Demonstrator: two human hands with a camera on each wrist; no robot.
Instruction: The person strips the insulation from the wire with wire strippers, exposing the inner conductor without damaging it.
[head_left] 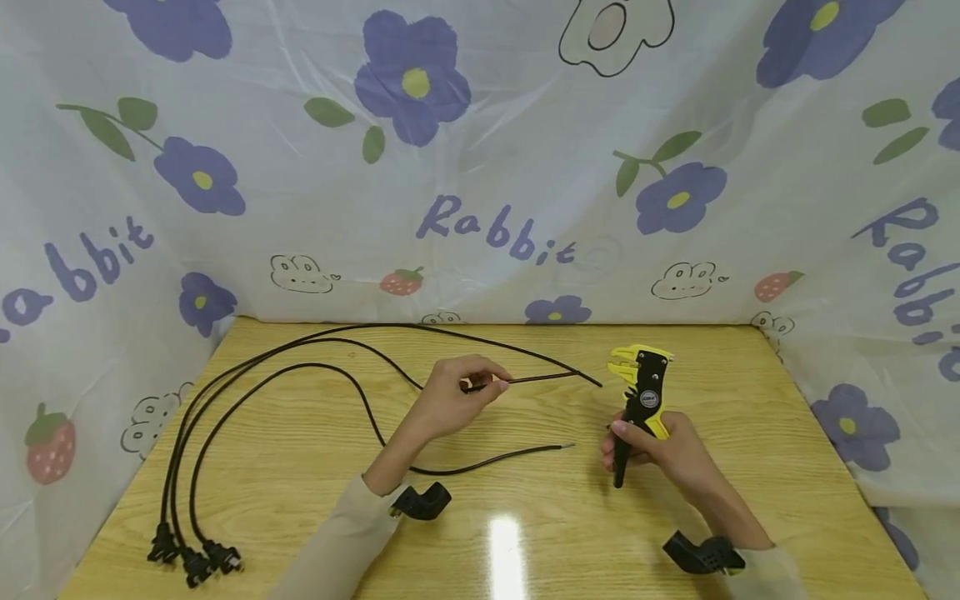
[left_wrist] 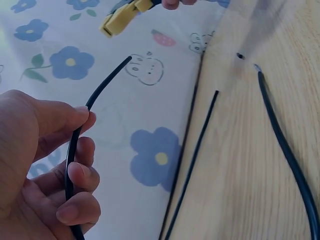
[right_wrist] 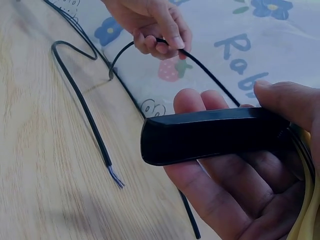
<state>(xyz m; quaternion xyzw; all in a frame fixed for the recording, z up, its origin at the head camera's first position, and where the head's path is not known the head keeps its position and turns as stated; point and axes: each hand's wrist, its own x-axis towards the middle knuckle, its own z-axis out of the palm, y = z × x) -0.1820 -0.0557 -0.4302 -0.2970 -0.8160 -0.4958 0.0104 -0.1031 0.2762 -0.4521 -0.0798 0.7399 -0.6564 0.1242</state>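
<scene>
Between thumb and fingers, my left hand [head_left: 457, 396] pinches a black cable [left_wrist: 107, 82] a short way behind its free end, which points right. That end is cut square and black in the left wrist view. My right hand [head_left: 663, 450] grips a yellow and black wire stripper [head_left: 647, 396], its yellow head up and its jaws facing left. A black handle [right_wrist: 215, 135] lies across the fingers with the thumb over it. The held cable's tip is left of the stripper's head, apart from it. Another cable [head_left: 510, 457] on the table ends in bared thin wires [right_wrist: 115, 176].
A third black cable [head_left: 480, 337] arcs along the back of the wooden table [head_left: 300, 500]. Several cable plugs [head_left: 197, 567] lie together at the front left. A tiny black piece [left_wrist: 240, 56] lies near the bared end. Patterned sheets [head_left: 495, 167] hang behind and at both sides.
</scene>
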